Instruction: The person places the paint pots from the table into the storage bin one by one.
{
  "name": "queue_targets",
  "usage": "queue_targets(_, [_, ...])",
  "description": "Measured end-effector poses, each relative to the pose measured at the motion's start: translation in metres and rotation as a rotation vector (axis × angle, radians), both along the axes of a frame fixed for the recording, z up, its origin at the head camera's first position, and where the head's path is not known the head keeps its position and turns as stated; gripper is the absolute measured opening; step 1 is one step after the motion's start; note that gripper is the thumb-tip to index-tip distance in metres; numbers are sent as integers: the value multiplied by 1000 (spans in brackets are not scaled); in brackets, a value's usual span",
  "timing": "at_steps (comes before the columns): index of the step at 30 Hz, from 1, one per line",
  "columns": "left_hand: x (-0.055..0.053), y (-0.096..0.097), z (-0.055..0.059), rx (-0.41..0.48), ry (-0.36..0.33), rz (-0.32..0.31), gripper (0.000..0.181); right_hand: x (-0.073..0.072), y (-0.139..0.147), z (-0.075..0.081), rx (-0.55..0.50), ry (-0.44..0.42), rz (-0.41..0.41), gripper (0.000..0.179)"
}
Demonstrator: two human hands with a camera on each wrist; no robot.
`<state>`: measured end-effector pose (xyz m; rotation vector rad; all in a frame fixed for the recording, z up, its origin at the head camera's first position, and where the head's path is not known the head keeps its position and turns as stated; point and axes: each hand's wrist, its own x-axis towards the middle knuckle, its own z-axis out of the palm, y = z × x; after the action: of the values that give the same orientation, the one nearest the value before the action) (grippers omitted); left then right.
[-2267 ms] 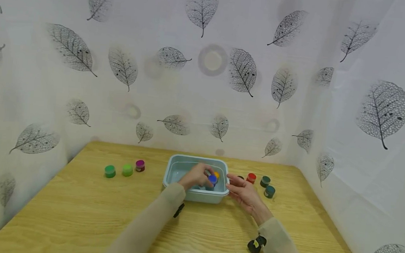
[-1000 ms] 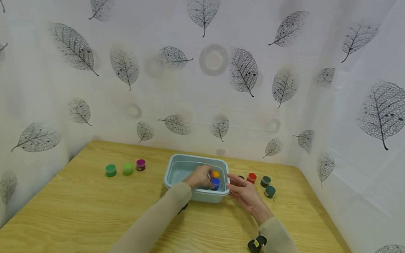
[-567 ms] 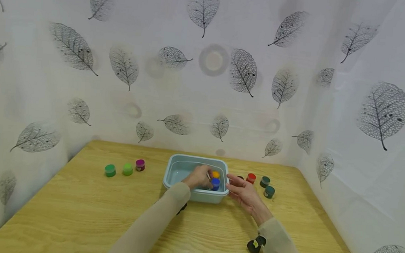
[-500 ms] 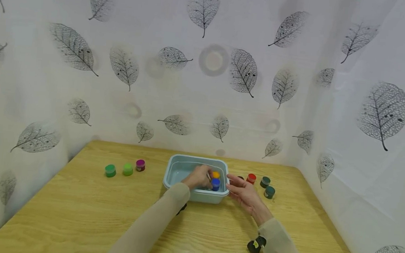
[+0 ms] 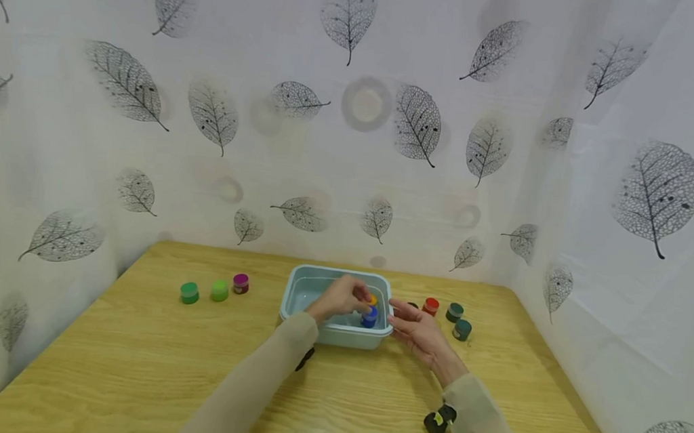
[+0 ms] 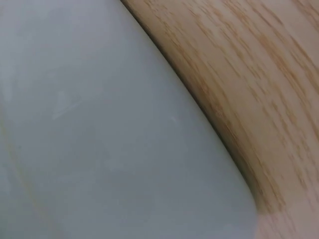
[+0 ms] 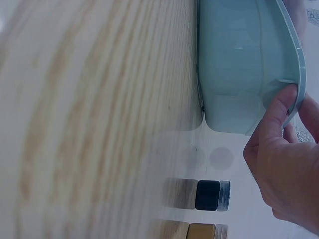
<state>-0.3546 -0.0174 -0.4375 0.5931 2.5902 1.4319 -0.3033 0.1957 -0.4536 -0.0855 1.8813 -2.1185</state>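
Note:
A light blue plastic basin [image 5: 350,338] stands near the back of the table. Inside its right end are a blue paint jar [image 5: 369,319] and an orange paint jar [image 5: 373,300], the latter partly covered by fingers. My left hand [image 5: 341,296] is over the basin, fingertips just above the blue jar and apparently holding nothing. With thumb and fingers, my right hand [image 7: 289,164] pinches the basin's rim at its right end. The left wrist view has only the basin's outer wall [image 6: 114,124] and table, with no hand visible.
Left of the basin stand dark green [image 5: 189,292], light green [image 5: 219,291] and purple [image 5: 240,283] jars. To its right are a red jar [image 5: 431,307] and two dark green jars [image 5: 462,329]. The right wrist view shows a dark jar [image 7: 207,195] and an ochre jar [image 7: 201,231].
My left hand lowered the blue jar beside the orange one, let go of it and has just risen slightly. The right hand has stayed at the basin's rim.

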Motion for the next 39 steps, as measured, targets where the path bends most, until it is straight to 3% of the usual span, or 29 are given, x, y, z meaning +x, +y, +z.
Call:
queue_targets(5, [4, -5, 5, 20, -6, -40, 21, 1, 0, 0, 5, 5, -1, 56])
queue_targets(10, [6, -16, 9, 100, 7, -73, 24, 1, 1, 0, 5, 9, -8, 56])
queue_targets(25, [14, -72, 15, 204, -12, 51, 16, 2, -1, -3, 25, 0, -30, 57])
queue_targets(29, [15, -82, 15, 239, -17, 48, 19, 2, 0, -3, 26, 3, -37, 55])
queue_targets(35, [19, -94, 15, 223, -3, 39, 24, 2, 0, 0, 21, 3, -37, 56])
queue_targets(39, [19, -101, 16, 235, -25, 79, 19, 2, -1, 1, 25, 2, -36, 56])
